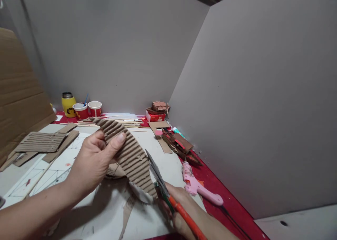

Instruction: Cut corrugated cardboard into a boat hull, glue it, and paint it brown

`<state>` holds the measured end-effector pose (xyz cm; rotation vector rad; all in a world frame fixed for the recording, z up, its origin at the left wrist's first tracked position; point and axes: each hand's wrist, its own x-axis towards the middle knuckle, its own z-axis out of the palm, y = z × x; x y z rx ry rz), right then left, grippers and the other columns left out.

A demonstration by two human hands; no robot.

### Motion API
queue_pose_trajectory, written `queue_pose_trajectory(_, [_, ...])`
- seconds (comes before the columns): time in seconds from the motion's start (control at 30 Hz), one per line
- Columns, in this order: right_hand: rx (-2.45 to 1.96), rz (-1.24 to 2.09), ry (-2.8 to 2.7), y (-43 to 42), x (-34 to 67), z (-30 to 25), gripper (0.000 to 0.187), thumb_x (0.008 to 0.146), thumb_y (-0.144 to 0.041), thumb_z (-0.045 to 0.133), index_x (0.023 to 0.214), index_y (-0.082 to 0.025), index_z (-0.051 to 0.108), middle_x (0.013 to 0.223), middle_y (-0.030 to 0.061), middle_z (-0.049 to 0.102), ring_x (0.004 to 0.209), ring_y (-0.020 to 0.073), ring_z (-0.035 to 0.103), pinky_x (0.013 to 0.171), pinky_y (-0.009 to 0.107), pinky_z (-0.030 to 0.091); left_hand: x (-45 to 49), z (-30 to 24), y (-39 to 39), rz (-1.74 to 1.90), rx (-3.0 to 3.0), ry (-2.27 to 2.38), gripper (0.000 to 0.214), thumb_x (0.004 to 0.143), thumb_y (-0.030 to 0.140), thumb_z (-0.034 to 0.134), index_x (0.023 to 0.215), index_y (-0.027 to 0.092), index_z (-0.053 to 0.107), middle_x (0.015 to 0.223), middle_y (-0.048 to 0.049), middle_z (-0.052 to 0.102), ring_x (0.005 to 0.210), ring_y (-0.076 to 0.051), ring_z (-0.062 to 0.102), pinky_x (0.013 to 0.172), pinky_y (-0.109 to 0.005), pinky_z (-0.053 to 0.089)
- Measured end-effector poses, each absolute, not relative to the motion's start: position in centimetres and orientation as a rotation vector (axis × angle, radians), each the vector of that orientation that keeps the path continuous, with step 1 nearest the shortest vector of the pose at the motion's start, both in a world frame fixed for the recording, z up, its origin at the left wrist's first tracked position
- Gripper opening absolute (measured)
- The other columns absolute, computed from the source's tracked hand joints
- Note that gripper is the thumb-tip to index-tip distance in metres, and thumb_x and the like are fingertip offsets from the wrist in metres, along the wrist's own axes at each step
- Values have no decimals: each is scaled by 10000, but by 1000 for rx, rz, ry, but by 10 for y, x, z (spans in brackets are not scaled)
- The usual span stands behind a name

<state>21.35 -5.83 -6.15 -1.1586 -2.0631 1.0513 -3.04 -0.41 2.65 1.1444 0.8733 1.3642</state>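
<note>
My left hand (96, 159) pinches a curved strip of brown corrugated cardboard (129, 155), thumb on its ribbed face, and holds it up above the white work sheet (147, 226). My right hand (184, 215) is closed round the orange handles of a pair of scissors (160, 182). The grey blades point up and left, and their edge lies against the right edge of the strip. Much of my right hand's fingers is hidden behind the handles.
A pink glue gun (197, 185) lies on the red table edge to the right. Behind it are brown cardboard model pieces (180, 145), a red box (155, 117), wooden sticks (118, 122), two red cups (88, 109) and a yellow jar (68, 105). Corrugated sheets (42, 141) lie left. Grey partition walls (250, 103) close in.
</note>
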Motion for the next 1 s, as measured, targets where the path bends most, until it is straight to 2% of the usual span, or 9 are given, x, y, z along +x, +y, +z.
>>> queue_pose_trajectory(0.2, [-1153,1009,-2100,-59,215,-68,569,834,-760,414,842,-199,509,660,-40,397,585,118,299,508,239,283,-26,28,-6,1378,1160,963,244,741,406,791,768,181,702,596,36,674,510,-84,610,472,-125,497])
queue_pose_trajectory(0.33, [-1165,1028,-2104,-60,214,-61,610,822,-793,397,839,-194,508,646,-49,391,570,109,297,504,239,265,-25,24,-5,1391,1175,956,251,740,418,788,799,190,701,612,35,671,558,-120,643,534,-185,547])
queue_pose_trajectory(0.5, [-1144,1157,-2091,-62,211,-38,648,792,-833,392,776,-190,462,639,-58,333,573,103,274,509,246,241,-26,22,-5,1397,1150,909,220,758,393,783,795,194,696,646,40,681,554,-84,612,572,-156,537])
queue_pose_trajectory(0.6, [-1148,1199,-2052,-63,210,-32,661,778,-853,376,745,-194,428,625,-61,317,562,99,263,496,248,224,-27,19,-6,1290,1068,805,198,786,375,764,869,208,697,727,25,712,637,-115,655,661,-222,575])
queue_pose_trajectory(0.67, [-1147,1214,-2036,-63,210,-34,635,780,-831,424,762,-196,433,628,-64,323,565,97,260,495,243,225,-25,16,-8,1161,1035,751,176,782,334,772,840,188,693,755,5,721,678,-138,672,655,-237,575])
queue_pose_trajectory(0.77, [-1176,1184,-2024,-63,210,-44,552,816,-747,492,767,-200,434,630,-64,337,577,98,268,499,232,242,-19,14,-13,1056,1032,729,129,764,249,787,784,161,695,711,9,698,641,-115,645,596,-187,536])
queue_pose_trajectory(0.93, [-1186,1092,-1999,-63,211,-62,532,827,-730,463,737,-209,399,629,-59,324,574,101,268,479,229,243,-12,18,-20,1062,1085,793,112,790,248,757,809,141,728,787,-27,723,720,-142,652,683,-222,547])
queue_pose_trajectory(1.0, [-1181,1081,-2004,-63,210,-65,519,841,-719,450,752,-211,395,635,-57,322,576,104,275,487,235,249,-12,18,-19,1060,1082,787,114,776,249,771,797,145,728,764,-18,718,705,-137,646,671,-215,542])
